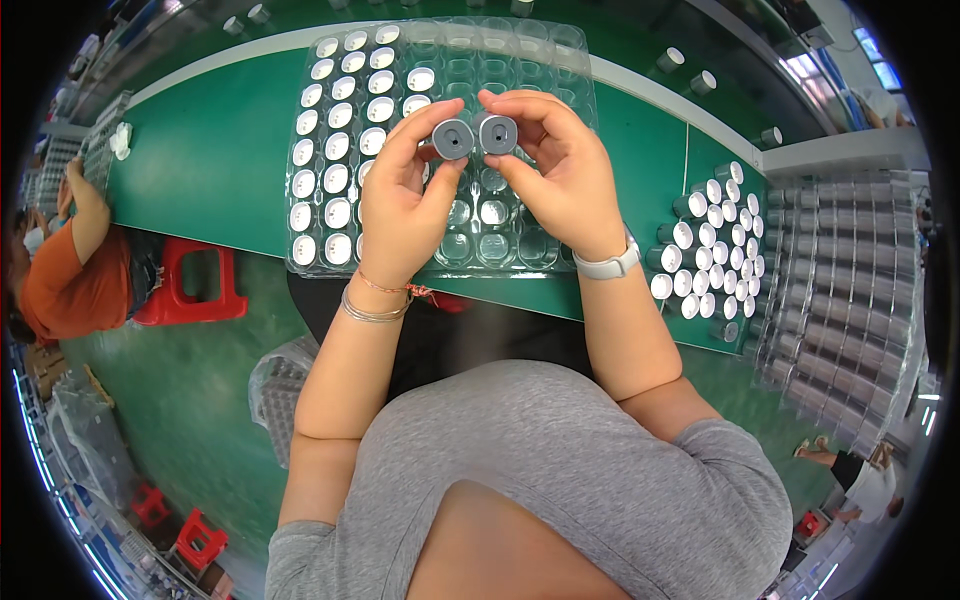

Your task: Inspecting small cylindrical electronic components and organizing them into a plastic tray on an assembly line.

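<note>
Above a clear plastic tray (pixel 460 266), my left hand (pixel 408 185) pinches a small grey rounded-square part (pixel 453 139) between thumb and fingers. A matching grey part (pixel 497 134) is gripped the same way in my right hand (pixel 568 170). The two parts are side by side with a narrow gap, each showing a dark small hole in its face. White-topped parts (pixel 337 147) fill the left columns of the tray, while the bare pockets to the right show green through them. My hands hide some of the middle pockets.
On the right end of the green table (pixel 210 150) stands a cluster of white-topped grey parts (pixel 705 258). Stacked clear trays (pixel 835 300) rise beyond it. More parts (pixel 703 82) sit past the far rail. At left, a person in orange (pixel 80 265) is near a red stool (pixel 195 282).
</note>
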Demonstrator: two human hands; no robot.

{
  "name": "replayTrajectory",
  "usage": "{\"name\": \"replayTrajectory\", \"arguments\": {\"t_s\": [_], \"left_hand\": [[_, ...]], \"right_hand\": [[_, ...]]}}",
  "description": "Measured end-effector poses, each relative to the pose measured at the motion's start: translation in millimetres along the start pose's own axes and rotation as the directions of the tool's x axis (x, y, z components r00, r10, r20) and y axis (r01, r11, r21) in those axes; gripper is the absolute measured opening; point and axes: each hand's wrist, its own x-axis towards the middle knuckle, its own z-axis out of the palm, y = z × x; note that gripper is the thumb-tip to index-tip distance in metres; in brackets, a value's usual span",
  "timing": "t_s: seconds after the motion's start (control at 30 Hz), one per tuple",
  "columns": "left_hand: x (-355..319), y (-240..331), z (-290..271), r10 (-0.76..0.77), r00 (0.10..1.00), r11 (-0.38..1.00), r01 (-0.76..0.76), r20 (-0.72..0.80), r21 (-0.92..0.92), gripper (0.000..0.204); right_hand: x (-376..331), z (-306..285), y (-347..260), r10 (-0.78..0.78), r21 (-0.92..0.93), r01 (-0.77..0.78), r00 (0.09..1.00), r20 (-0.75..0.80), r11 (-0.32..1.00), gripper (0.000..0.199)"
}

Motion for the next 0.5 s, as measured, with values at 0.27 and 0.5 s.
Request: {"name": "replayTrajectory", "arguments": {"t_s": [0.27,0.5], "left_hand": [[-1.5,-3.2,1.1,0.013,1.000,1.000,-0.013,0.004,-0.002,0.049],[-2.3,-5.0,0.3,-0.009,1.000,1.000,0.009,-0.012,-0.026,0.050]], "right_hand": [[-1.3,-0.9,0.2,0.036,0.016,-0.036,0.999,0.031,0.999,0.043],[-1.6,1.2,-5.4,-0.100,-0.227,0.105,0.994,0.036,0.968,0.040]]}}
